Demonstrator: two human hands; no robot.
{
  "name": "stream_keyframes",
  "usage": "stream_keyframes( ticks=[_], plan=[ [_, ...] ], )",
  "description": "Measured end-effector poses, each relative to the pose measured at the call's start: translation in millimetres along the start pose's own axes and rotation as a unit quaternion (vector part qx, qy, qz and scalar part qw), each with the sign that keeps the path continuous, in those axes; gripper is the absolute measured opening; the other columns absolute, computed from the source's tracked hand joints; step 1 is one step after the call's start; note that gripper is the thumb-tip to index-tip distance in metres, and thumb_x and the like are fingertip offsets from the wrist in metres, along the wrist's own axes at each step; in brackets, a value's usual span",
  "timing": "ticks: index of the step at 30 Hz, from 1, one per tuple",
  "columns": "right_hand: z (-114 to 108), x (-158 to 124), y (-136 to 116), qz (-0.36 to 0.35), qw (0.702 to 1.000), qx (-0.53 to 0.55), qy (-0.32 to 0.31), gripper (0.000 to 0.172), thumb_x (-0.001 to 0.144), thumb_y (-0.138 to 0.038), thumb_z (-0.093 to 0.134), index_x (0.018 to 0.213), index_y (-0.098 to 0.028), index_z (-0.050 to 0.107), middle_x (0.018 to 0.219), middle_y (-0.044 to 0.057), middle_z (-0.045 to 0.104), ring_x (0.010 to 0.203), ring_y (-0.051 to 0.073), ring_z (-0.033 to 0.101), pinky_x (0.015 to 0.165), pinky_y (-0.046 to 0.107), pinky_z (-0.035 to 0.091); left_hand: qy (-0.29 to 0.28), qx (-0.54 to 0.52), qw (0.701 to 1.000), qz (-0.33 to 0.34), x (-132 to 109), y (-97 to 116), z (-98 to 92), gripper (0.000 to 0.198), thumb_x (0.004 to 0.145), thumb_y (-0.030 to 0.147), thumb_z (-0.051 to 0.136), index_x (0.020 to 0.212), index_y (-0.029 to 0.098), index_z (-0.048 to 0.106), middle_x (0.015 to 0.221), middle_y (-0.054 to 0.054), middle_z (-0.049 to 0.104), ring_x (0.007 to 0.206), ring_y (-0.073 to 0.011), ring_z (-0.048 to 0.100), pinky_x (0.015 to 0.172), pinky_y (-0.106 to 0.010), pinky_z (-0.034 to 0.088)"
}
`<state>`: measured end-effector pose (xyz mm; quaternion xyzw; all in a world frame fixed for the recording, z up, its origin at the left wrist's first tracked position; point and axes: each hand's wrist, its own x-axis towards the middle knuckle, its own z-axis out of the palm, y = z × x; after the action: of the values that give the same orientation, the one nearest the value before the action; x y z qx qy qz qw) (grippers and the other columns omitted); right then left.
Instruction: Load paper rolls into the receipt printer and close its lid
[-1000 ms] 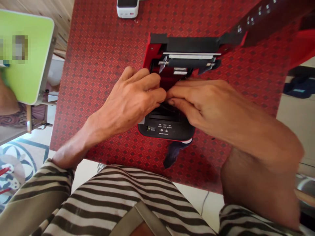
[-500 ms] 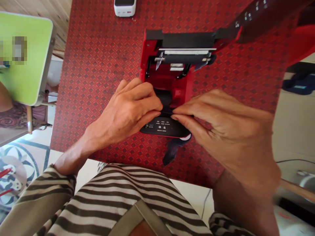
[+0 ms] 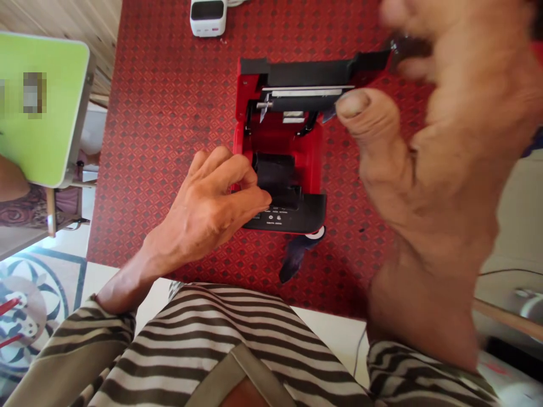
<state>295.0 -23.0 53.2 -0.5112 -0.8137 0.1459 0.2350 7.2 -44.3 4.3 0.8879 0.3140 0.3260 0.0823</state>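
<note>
Near to far ran the printer (image 3: 280, 141), left hand (image 3: 207, 203) narrow at its near end, grip unclear, right hand (image 3: 436, 152) wide, closest to the far-right lid (image 3: 408, 46)!

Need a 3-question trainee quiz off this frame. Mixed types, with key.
1. Multiple choice: which of the person's hands has its thumb at the front panel of the red-and-black printer?
A) the left
B) the right
C) both

2. True or false: the printer is fully closed.

3. Fill in: the small dark-topped device near the far edge of the patterned tabletop has a ____ body.

Key:
1: A. The left hand is there; the right hand is raised away from the panel.
2: False. It stands open, with its dark roller showing.
3: white.
</note>
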Motion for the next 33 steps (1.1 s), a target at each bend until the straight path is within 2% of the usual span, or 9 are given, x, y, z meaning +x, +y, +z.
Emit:
stream_keyframes(
  ticks=[3, 7, 10, 14, 21, 25, 28, 30, 33],
  plan=[
    [1, 0, -10, 0.024, 0.995, -0.022, 0.099, 0.057, 0.135, -0.036, 0.047, 0.188, -0.032, 0.066, 0.176, 0.017, 0.082, 0.168, 0.047, 0.077, 0.131, 0.061, 0.066, 0.011, 0.004, 1.000, -0.014, -2, 7, -1.8, 0.020, 0.128, 0.018, 0.077, 0.113, 0.030, 0.079, 0.115, -0.001, 0.084, 0.105, -0.0263, 0.076, 0.087, -0.048, 0.057],
    [-1, -27, -17, 0.040, 0.995, -0.025, 0.083, 0.057, 0.135, -0.037, 0.042, 0.185, -0.048, 0.068, 0.173, 0.008, 0.086, 0.159, 0.046, 0.084, 0.133, 0.063, 0.065, -0.022, 0.022, 0.998, -0.050, -4, 13, -3.9, 0.026, 0.131, 0.022, 0.072, 0.110, 0.031, 0.083, 0.106, -0.002, 0.080, 0.101, -0.0251, 0.073, 0.091, -0.047, 0.060],
    [0, -48, -20, 0.026, 0.995, -0.019, 0.092, 0.061, 0.132, -0.024, 0.053, 0.183, -0.052, 0.070, 0.166, 0.005, 0.091, 0.152, 0.043, 0.086, 0.133, 0.062, 0.066, -0.053, 0.023, 0.997, -0.047, -3, 13, -6.2, 0.031, 0.133, 0.023, 0.068, 0.107, 0.030, 0.084, 0.100, -0.002, 0.075, 0.096, -0.0235, 0.069, 0.087, -0.042, 0.060],
    [12, -66, -23, 0.013, 0.996, -0.039, 0.081, 0.069, 0.125, -0.012, 0.060, 0.181, -0.050, 0.070, 0.155, 0.005, 0.094, 0.151, 0.044, 0.087, 0.135, 0.065, 0.065, -0.040, 0.006, 0.999, -0.011, -2, 13, -7.9, 0.031, 0.131, 0.015, 0.069, 0.104, 0.025, 0.080, 0.099, -0.003, 0.075, 0.090, -0.0213, 0.067, 0.077, -0.038, 0.057],
    [46, -76, -14, -0.074, 0.979, -0.014, 0.187, 0.032, 0.126, -0.014, 0.073, 0.151, -0.028, 0.087, 0.131, 0.005, 0.100, 0.125, 0.030, 0.096, 0.111, 0.048, 0.080, -0.033, 0.001, 0.999, -0.025, -5, 16, -4.0, 0.031, 0.131, 0.014, 0.068, 0.105, 0.024, 0.081, 0.099, -0.002, 0.074, 0.086, -0.0179, 0.069, 0.074, -0.033, 0.055],
    [49, -81, -12, -0.063, 0.985, -0.012, 0.162, 0.038, 0.126, -0.012, 0.072, 0.155, -0.031, 0.086, 0.138, 0.006, 0.100, 0.131, 0.031, 0.095, 0.114, 0.050, 0.080, -0.010, -0.015, 1.000, -0.018, -7, 16, -4.4, 0.027, 0.129, 0.013, 0.072, 0.106, 0.024, 0.081, 0.097, -0.001, 0.074, 0.087, -0.0188, 0.070, 0.075, -0.035, 0.056],
    [47, -83, -13, -0.057, 0.987, -0.012, 0.149, 0.045, 0.126, -0.011, 0.070, 0.161, -0.036, 0.085, 0.142, 0.004, 0.099, 0.134, 0.032, 0.095, 0.115, 0.051, 0.078, -0.016, -0.052, 0.998, -0.026, -6, 15, -6.9, 0.010, 0.129, 0.021, 0.081, 0.121, 0.022, 0.087, 0.104, -0.002, 0.080, 0.092, -0.0185, 0.075, 0.078, -0.034, 0.060],
    [48, -84, -13, -0.064, 0.986, -0.011, 0.153, 0.046, 0.126, -0.011, 0.071, 0.162, -0.035, 0.084, 0.141, 0.005, 0.099, 0.134, 0.031, 0.094, 0.116, 0.050, 0.078, 0.003, -0.114, 0.993, -0.029, -5, 10, -4.4, 0.010, 0.127, 0.030, 0.090, 0.131, 0.021, 0.088, 0.107, -0.002, 0.083, 0.090, -0.0166, 0.077, 0.078, -0.032, 0.063],
    [50, -83, -12, -0.069, 0.983, -0.007, 0.168, 0.045, 0.124, -0.010, 0.074, 0.162, -0.031, 0.086, 0.139, 0.006, 0.099, 0.134, 0.030, 0.094, 0.119, 0.047, 0.077, 0.105, -0.159, 0.978, -0.088, -10, -8, 13.4, 0.020, 0.128, 0.046, 0.089, 0.139, 0.029, 0.089, 0.116, -0.004, 0.086, 0.097, -0.0194, 0.077, 0.086, -0.037, 0.067]
  ],
)
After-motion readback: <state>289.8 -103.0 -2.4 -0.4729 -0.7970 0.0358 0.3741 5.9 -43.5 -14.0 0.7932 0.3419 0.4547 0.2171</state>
